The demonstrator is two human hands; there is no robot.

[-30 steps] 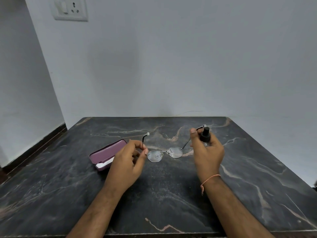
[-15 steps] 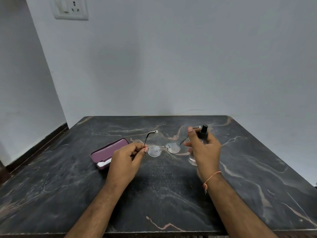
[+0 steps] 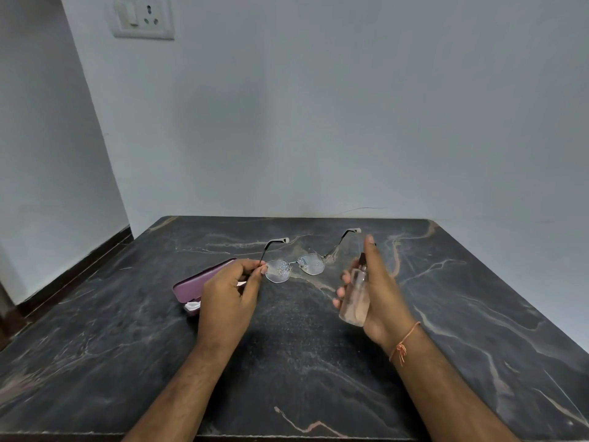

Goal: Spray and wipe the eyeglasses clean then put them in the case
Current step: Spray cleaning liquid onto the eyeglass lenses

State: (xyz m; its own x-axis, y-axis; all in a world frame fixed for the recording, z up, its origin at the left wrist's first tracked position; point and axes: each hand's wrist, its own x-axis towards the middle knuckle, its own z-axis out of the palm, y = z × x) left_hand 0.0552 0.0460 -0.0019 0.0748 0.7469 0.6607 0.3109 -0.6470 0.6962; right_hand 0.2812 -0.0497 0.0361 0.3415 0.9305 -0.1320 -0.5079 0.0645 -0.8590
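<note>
We pinch the eyeglasses (image 3: 294,266) with our left hand (image 3: 228,295), thumb and curled fingers closed on the hinge corner beside the left-hand lens, and hold them in the air above the table (image 3: 318,362) with both temple arms open and pointing away from us. Droplets speckle both lenses, thickest on the lens nearest our left fingers.

Our right hand (image 3: 379,291) is wrapped around the spray bottle (image 3: 355,298), fingertips curling round its near side and the index finger raised straight up past the dark nozzle. The bottle is clear, held roughly upright and tilted a little, and it sits just to the right of the glasses without touching them. How much liquid it holds we cannot tell. An orange thread bracelet (image 3: 403,342) circles the right wrist.

Just behind and to the left of our left hand, partly hidden by it, the purple case (image 3: 204,280) lies on the table with its lid open. Something white (image 3: 192,306) shows at its near end; whether it is lining or a cloth we cannot tell.

Beyond both hands the dark marbled table runs to a pale wall (image 3: 350,122), and high above our left hand a white switch and socket plate (image 3: 143,17) is fixed to it.
</note>
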